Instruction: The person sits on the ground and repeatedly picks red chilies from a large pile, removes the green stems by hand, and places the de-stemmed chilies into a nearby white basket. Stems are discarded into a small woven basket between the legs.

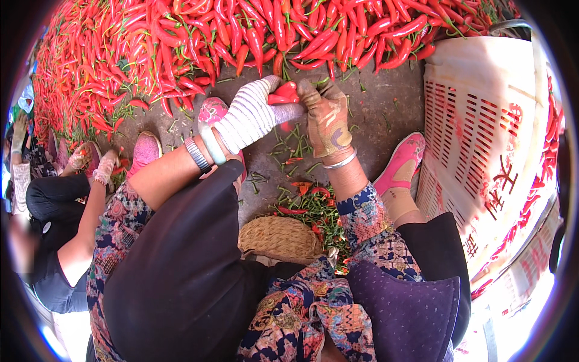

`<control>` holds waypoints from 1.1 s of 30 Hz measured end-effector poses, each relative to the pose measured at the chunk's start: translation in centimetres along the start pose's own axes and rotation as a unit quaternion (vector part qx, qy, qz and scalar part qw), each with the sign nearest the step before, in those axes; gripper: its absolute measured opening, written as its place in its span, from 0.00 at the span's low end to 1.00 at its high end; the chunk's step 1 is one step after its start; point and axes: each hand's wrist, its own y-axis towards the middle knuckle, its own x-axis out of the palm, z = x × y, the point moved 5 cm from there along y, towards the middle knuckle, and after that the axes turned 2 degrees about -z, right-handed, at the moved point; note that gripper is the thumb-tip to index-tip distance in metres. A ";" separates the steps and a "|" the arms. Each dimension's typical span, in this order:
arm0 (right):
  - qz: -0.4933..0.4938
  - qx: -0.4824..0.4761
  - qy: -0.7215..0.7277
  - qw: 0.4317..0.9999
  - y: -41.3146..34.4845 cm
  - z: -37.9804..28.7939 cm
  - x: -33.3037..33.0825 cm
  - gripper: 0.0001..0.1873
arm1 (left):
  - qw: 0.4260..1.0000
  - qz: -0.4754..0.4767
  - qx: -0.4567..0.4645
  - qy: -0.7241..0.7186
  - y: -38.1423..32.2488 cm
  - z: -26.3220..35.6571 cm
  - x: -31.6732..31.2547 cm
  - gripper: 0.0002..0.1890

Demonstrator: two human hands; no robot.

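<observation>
My left hand [258,110], in a striped white and purple knit glove, is closed around a few red chili peppers [284,93]. Beside it, my right hand [326,115], in a stained tan glove, has its thumb and fingers pinched near the peppers' ends; a bit of green stem shows at its fingertips. Whether it grips a stem is hard to tell. Just beyond both hands lies a large heap of red chili peppers [253,36]. Below them, green stems [289,145] are scattered on the dark floor.
A tall white slotted plastic crate [479,117] stands at the right, with more peppers behind it. Between my legs are a woven straw seat [278,237] and a pile of stems and pepper scraps [319,210]. At the left another person sits close by, with gloved hands [106,166] near the heap.
</observation>
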 end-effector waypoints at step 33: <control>-0.144 -0.125 -0.231 0.954 3.0 -3.8 0.0 0.08 | 0.969 -0.036 0.047 -0.239 0.3 -2.2 -2.9 0.12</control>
